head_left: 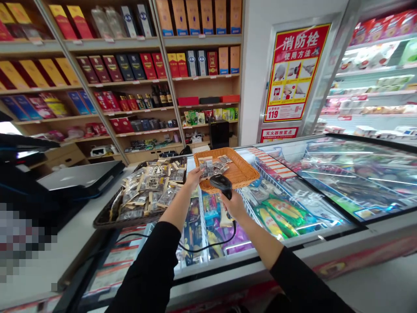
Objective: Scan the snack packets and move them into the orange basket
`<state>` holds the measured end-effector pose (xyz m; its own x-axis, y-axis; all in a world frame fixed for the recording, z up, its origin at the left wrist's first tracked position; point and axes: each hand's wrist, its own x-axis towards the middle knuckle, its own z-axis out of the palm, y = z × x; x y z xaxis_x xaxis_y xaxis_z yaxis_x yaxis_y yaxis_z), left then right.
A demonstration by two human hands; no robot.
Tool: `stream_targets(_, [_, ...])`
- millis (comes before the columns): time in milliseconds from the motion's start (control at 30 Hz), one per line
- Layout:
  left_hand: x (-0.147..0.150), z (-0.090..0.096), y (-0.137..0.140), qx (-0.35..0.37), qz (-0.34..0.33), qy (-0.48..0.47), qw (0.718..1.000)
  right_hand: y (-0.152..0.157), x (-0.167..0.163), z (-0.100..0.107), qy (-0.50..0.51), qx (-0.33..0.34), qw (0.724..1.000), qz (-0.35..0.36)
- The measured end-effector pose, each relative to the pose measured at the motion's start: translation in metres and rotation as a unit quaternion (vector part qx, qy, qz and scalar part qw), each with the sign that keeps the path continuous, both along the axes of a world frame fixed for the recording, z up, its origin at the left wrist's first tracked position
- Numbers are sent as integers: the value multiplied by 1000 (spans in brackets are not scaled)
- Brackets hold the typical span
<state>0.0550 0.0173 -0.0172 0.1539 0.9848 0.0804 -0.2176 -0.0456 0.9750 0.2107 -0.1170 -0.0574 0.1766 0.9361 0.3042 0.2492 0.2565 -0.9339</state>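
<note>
The left hand [194,176], fingers nearly closed, pinches at least 1 small clear packet [206,164] over the orange wicker tray [248,168]. The right hand [235,205] curls firmly around the handle of a corded barcode scanner [221,181]; the scanner head's long axis slants forward and leftward from that hand, its front end just beside the packet. The left hand is nearer the packet. Left of it sits a dark woven basket [106,217] heaped with similar packets.

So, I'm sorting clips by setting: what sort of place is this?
Most likely a shop: the right hand holds a scanner, beside shelves of boxes and a glass-topped freezer of packs.
</note>
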Motion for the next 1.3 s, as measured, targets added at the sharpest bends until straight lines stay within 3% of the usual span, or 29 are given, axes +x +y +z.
stream_targets(167, [0, -3, 0, -18, -25, -61, 998, -1, 5, 0, -16, -12, 1000, -8])
stream_targets(533, [0, -5, 5, -25, -14, -70, 997, 1, 4, -5, -20, 0, 1000, 0])
stream_targets(633, [5, -5, 3, 8, 16, -32, 999, 3, 4, -9, 16, 5, 1000, 7])
stream_targets(733, [9, 2, -4, 75, 105, 55, 990, 5, 5, -14, 61, 12, 998, 23])
stream_targets(833, [-4, 22, -17, 140, 197, 182, 953, 6, 8, -16, 104, 11, 994, 30])
stream_targets(933, [-42, 52, -38, 188, 259, 322, 891, 5, 10, -15, 140, 7, 990, 24])
stream_targets(1033, [-88, 76, -67, 170, 331, 487, 791, 3, 11, -14, 149, 5, 989, 20])
stream_targets(1100, [-108, 83, -85, 138, 341, 596, 714, 2, 9, -15, 144, 6, 989, 21])
stream_targets(1167, [-116, 82, -97, 134, 351, 655, 656, 3, 8, -17, 142, 9, 990, 23])
stream_targets(1233, [-111, 79, -101, 170, 366, 657, 636, 5, 8, -18, 151, 6, 988, 22])
stream_targets(1300, [-95, 77, -97, 222, 360, 632, 649, 10, 11, -17, 165, -3, 986, 16])
